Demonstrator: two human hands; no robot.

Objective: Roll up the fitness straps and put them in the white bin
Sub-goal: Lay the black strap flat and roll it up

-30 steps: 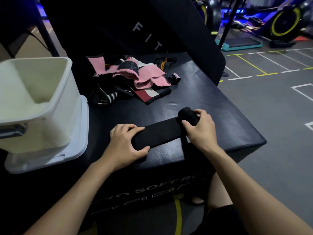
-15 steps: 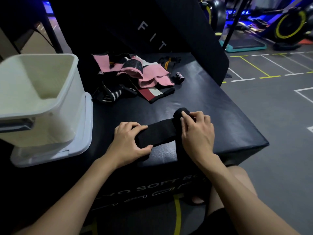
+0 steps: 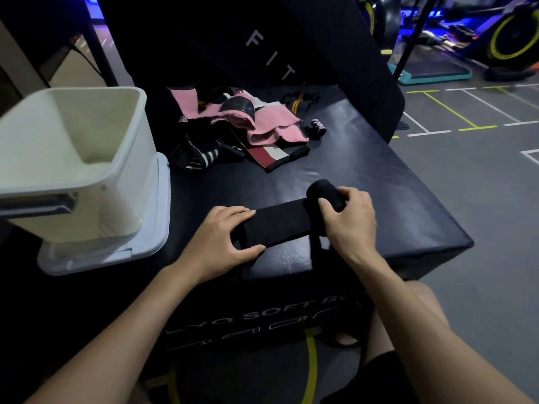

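Black padded surface (image 3: 364,170) central; teal step platform (image 3: 434,73) at 1 o'clock; yellow-rimmed wheel (image 3: 513,33) at 2 o'clock; line-marked grey floor (image 3: 481,182) at 3 o'clock.

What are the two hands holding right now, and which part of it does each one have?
Both hold one black fabric strap. The right hand grips its rolled-up end; the left hand pinches the flat end against the black padded box.
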